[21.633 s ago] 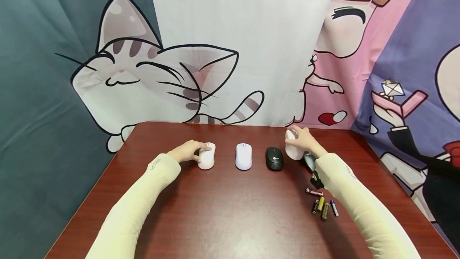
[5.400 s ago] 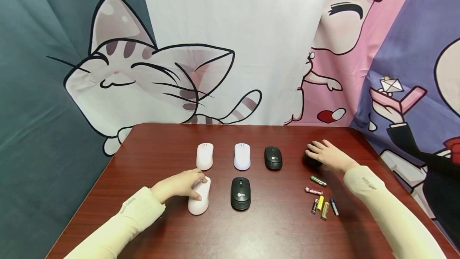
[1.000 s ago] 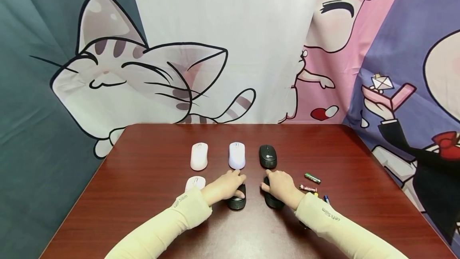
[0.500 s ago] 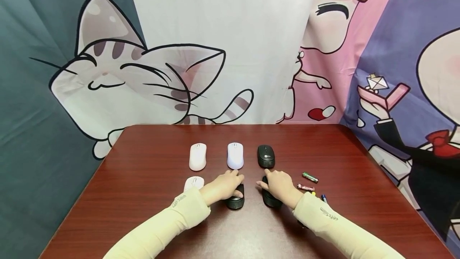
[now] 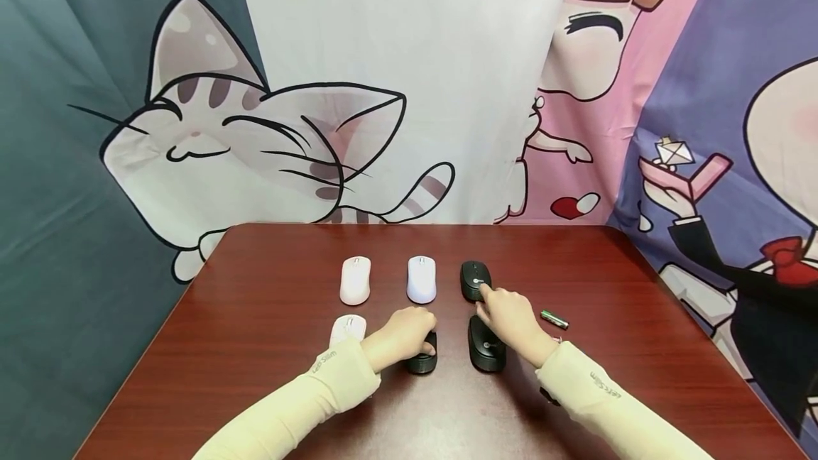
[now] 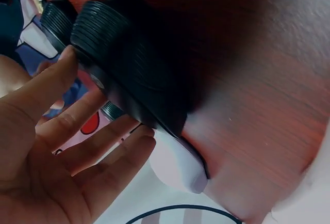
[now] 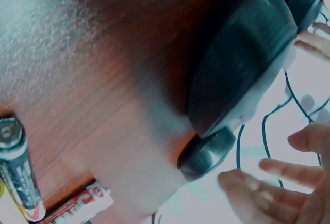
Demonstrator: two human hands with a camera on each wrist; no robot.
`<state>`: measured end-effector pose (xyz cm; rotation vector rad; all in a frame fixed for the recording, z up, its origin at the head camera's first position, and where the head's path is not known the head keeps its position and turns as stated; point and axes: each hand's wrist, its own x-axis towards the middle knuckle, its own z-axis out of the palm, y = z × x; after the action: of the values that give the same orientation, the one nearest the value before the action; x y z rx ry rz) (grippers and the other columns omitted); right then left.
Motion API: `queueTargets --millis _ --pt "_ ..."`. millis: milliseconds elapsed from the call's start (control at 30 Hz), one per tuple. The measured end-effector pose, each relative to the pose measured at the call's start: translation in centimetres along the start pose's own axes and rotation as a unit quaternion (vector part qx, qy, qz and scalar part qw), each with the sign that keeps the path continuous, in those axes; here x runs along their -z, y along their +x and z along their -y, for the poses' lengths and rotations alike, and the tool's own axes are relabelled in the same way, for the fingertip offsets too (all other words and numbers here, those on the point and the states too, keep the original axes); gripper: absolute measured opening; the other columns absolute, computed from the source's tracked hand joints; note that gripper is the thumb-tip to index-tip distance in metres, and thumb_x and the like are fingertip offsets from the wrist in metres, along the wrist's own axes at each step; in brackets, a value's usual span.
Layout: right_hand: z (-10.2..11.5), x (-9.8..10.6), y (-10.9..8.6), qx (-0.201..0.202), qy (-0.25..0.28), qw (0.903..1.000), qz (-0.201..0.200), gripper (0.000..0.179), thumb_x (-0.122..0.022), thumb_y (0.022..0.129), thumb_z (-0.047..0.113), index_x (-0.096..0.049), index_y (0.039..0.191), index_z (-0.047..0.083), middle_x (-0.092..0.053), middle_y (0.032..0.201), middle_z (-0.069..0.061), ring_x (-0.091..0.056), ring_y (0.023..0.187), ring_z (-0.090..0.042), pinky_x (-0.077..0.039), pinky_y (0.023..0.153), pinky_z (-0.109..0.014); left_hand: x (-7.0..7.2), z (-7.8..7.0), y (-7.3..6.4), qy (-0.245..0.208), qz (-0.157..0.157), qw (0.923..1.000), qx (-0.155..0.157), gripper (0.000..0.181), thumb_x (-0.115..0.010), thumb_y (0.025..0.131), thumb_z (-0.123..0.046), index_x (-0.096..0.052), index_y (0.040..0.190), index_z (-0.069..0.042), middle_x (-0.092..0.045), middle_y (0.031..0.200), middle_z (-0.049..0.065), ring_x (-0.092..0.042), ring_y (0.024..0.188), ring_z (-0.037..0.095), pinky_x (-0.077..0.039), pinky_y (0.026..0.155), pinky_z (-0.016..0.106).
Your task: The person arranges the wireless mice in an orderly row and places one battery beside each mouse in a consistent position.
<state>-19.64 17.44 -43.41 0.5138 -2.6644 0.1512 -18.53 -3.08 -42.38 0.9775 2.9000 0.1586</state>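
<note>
My left hand (image 5: pixel 404 338) is over the front middle black computer mouse (image 5: pixel 422 363). In the left wrist view its thumb and loosely stretched fingers lie along that mouse's edge, not wrapped round it. The right hand (image 5: pixel 511 318) hovers above and right of the front right black mouse (image 5: pixel 486 350); in the right wrist view its fingers are apart from the mouse, holding nothing. Behind them stand a white mouse (image 5: pixel 355 281), a pale lavender mouse (image 5: pixel 422 280) and a third black mouse (image 5: pixel 474 277). Another white mouse (image 5: pixel 348 329) is partly hidden by the left sleeve.
On the right of the brown table (image 5: pixel 255 346) lies a green battery (image 5: pixel 554 319). The right wrist view also shows a red battery (image 7: pixel 82 208), a dark battery (image 7: pixel 20 167) and part of a yellow one (image 7: pixel 7 208). A patterned cloth (image 5: pixel 358 34) hangs behind the table.
The right hand has come off the front right black mouse and risen. The left hand's fingers have drawn back slightly on the middle one. Earlier, this front row had fewer mice.
</note>
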Motion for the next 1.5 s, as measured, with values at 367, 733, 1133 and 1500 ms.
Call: queueTargets --millis 367,733,1133,1500 --pt "-3.4 2.3 0.5 -0.059 0.120 0.9909 0.014 0.013 -0.062 0.079 0.002 -0.064 0.092 0.004 -0.062 0.069 -0.003 -0.055 0.058 -0.016 -0.047 0.054 -0.038 1.3 2.4 -0.6 -0.094 -0.084 0.9915 0.032 0.018 -0.077 0.076 -0.022 -0.072 0.089 -0.011 -0.071 0.089 0.003 -0.066 0.085 0.021 -0.051 0.069 0.037" --pt "-8.3 3.9 -0.9 -0.071 0.133 0.9876 0.044 0.013 -0.060 0.081 -0.004 -0.062 0.092 0.001 -0.060 0.069 -0.004 -0.049 0.059 -0.013 -0.041 0.054 -0.032 1.8 7.0 -3.0 -0.188 -0.198 0.9617 0.024 0.028 -0.070 0.083 -0.016 -0.067 0.108 -0.006 -0.065 0.106 0.008 -0.063 0.100 0.025 -0.049 0.086 0.041" --pt "-11.8 2.8 -3.0 -0.091 0.143 0.9817 0.087 0.007 -0.061 0.080 -0.002 -0.062 0.087 0.001 -0.056 0.067 -0.001 -0.042 0.058 -0.011 -0.035 0.053 -0.028 1.5 10.8 -5.9 -0.231 -0.200 0.9487 0.080 0.026 -0.068 0.085 -0.017 -0.067 0.109 -0.007 -0.068 0.102 0.009 -0.065 0.091 0.025 -0.053 0.075 0.038" --pt "-12.7 1.5 -4.2 -0.063 0.137 0.9818 0.116 0.015 -0.065 0.073 -0.005 -0.060 0.083 0.004 -0.049 0.066 0.001 -0.044 0.060 -0.011 -0.036 0.054 -0.029 0.4 11.3 -7.0 -0.228 -0.211 0.9481 0.069 0.018 -0.070 0.083 -0.013 -0.070 0.099 -0.005 -0.070 0.098 0.006 -0.066 0.084 0.020 -0.051 0.073 0.032"
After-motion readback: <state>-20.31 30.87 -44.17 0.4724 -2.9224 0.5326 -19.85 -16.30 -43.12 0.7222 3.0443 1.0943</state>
